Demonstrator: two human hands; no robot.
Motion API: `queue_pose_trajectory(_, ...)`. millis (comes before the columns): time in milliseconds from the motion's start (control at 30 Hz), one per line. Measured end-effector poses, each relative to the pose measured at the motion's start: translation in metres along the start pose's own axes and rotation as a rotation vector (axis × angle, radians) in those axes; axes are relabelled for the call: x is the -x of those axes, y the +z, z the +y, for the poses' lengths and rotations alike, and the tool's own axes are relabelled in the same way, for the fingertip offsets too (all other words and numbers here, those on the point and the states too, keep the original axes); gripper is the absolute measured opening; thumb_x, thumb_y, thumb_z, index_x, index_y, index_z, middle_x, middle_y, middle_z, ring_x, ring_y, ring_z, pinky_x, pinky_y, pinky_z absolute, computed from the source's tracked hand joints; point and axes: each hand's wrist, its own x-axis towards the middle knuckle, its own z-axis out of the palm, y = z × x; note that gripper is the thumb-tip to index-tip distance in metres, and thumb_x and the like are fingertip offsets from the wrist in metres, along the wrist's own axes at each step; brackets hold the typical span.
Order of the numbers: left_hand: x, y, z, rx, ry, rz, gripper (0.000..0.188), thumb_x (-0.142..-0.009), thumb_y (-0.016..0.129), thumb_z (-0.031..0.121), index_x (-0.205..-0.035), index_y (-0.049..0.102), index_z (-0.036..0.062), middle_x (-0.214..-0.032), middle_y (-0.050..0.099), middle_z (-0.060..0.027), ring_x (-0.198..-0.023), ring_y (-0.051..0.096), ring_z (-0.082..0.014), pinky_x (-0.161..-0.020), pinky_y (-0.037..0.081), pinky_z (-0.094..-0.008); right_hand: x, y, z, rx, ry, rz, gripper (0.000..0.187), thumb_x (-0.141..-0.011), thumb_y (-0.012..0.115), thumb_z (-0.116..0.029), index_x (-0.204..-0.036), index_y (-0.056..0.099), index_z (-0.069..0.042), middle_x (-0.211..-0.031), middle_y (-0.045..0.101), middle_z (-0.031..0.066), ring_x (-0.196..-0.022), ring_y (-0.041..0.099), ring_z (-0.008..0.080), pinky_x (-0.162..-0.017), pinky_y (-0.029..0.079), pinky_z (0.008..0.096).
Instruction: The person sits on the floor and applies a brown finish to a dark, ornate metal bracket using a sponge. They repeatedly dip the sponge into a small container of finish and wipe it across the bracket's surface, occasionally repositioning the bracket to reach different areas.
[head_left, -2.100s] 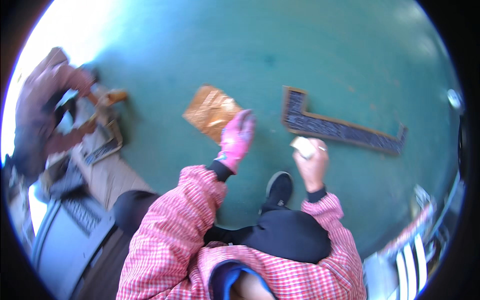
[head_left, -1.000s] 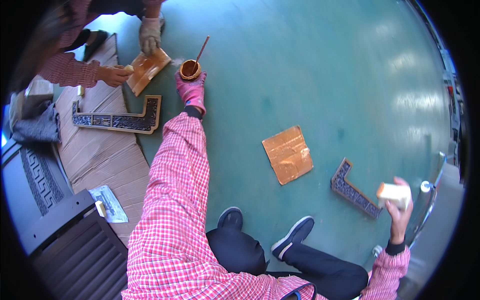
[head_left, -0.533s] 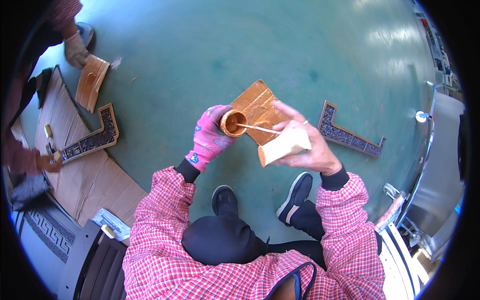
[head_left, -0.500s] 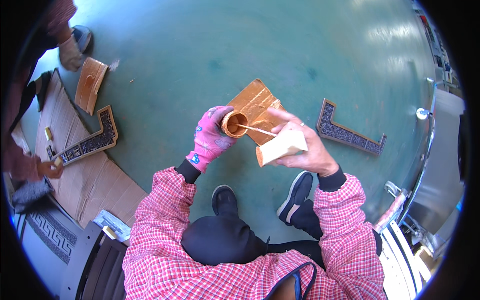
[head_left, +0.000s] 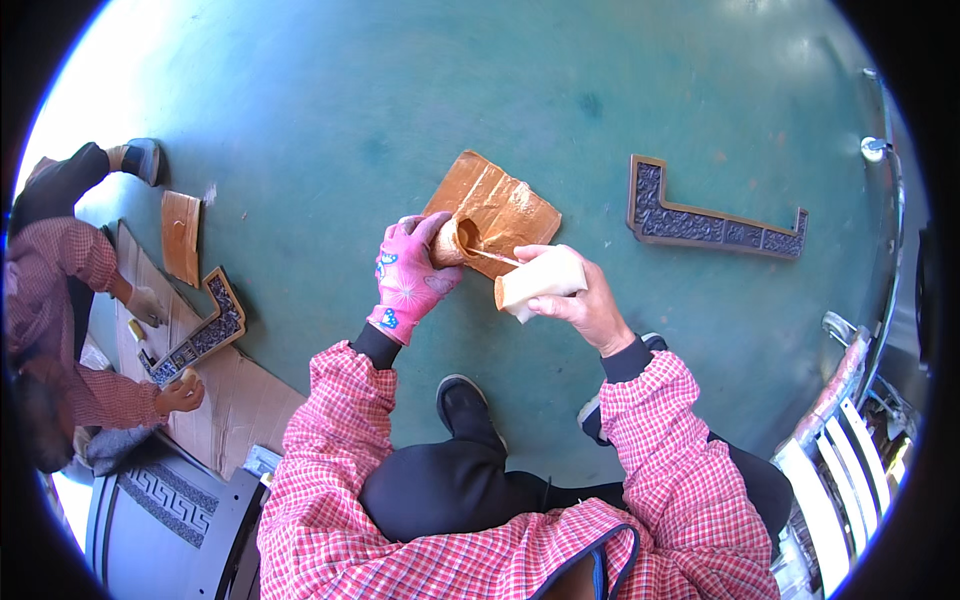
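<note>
My left hand (head_left: 408,272), in a pink patterned glove, grips a small paint-coated cup (head_left: 450,245) with gold-brown paint inside. The cup lies tilted, its mouth toward my right hand. My bare right hand (head_left: 598,312) is closed on a cream foam sponge (head_left: 550,281) whose left end is stained orange-brown. A thin stick (head_left: 498,258) reaches from the fingers of that hand into the cup's mouth. Beneath and beyond the cup, a cardboard piece (head_left: 505,205) smeared with glossy gold-brown paint rests on the green floor.
An L-shaped ornamental metal piece (head_left: 715,233) lies on the floor to the right. At left, a co-worker (head_left: 75,270) handles a similar L-shaped piece (head_left: 205,338) on a cardboard sheet (head_left: 245,395). White slats (head_left: 815,500) stand at lower right, a grey patterned panel (head_left: 150,540) at lower left.
The cup has tipped toward the right, and both hands with the sponge have shifted slightly left. My view has turned, showing more of the co-worker.
</note>
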Motion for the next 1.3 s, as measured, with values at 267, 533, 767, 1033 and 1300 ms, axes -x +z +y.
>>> queue_pose_trajectory(267,-0.011,0.006,0.008,-0.124,-0.006,-0.04,0.066,-0.057,0.078,0.018,-0.122,0.062,0.0161,-0.117,0.06,-0.0119,-0.109,0.054,-0.0333,-0.093,0.048,-0.0424,-0.007,-0.016,0.017,-0.043,-0.005,-0.001,0.058,-0.072,0.082,-0.016,-0.123,0.058,0.0,-0.111,0.065,0.0059,-0.102,0.061,0.0138,-0.09,0.05,0.0293)
queue_pose_trajectory(533,-0.014,0.012,0.009,-0.172,0.016,-0.048,0.068,-0.057,0.079,0.019,-0.122,0.062,0.0173,-0.117,0.059,-0.012,-0.109,0.054,-0.0332,-0.093,0.047,-0.0424,-0.004,-0.02,0.016,-0.063,-0.001,0.007,0.058,-0.072,0.082,-0.016,-0.123,0.058,-0.001,-0.111,0.065,0.0057,-0.102,0.062,0.0135,-0.089,0.05,0.0295)
queue_pose_trajectory(767,-0.013,0.012,0.012,-0.199,0.04,-0.04,0.069,-0.057,0.08,0.019,-0.123,0.061,0.0166,-0.114,0.06,-0.0113,-0.109,0.054,-0.0336,-0.095,0.046,-0.043,-0.002,-0.02,0.014,-0.046,-0.022,-0.005,0.058,-0.073,0.082,-0.014,-0.124,0.058,-0.001,-0.112,0.065,0.0058,-0.103,0.062,0.0137,-0.09,0.051,0.0296)
queue_pose_trajectory(1033,-0.012,0.013,0.013,-0.219,0.055,-0.034,0.067,-0.059,0.079,0.019,-0.123,0.06,0.0166,-0.114,0.06,-0.0119,-0.109,0.054,-0.0341,-0.094,0.046,-0.0434,0.001,-0.019,0.011,-0.049,-0.027,-0.016,0.058,-0.073,0.082,-0.014,-0.124,0.057,-0.001,-0.113,0.065,0.0067,-0.104,0.062,0.0142,-0.09,0.051,0.03)
queue_pose_trajectory(1300,-0.01,0.014,0.012,-0.2,0.07,-0.017,0.068,-0.059,0.08,0.019,-0.123,0.06,0.0163,-0.114,0.06,-0.0123,-0.108,0.054,-0.0343,-0.093,0.046,-0.0433,0.004,-0.016,0.01,-0.05,-0.051,-0.012,0.059,-0.073,0.083,-0.016,-0.124,0.057,-0.001,-0.113,0.065,0.0076,-0.104,0.062,0.0149,-0.09,0.051,0.0303)
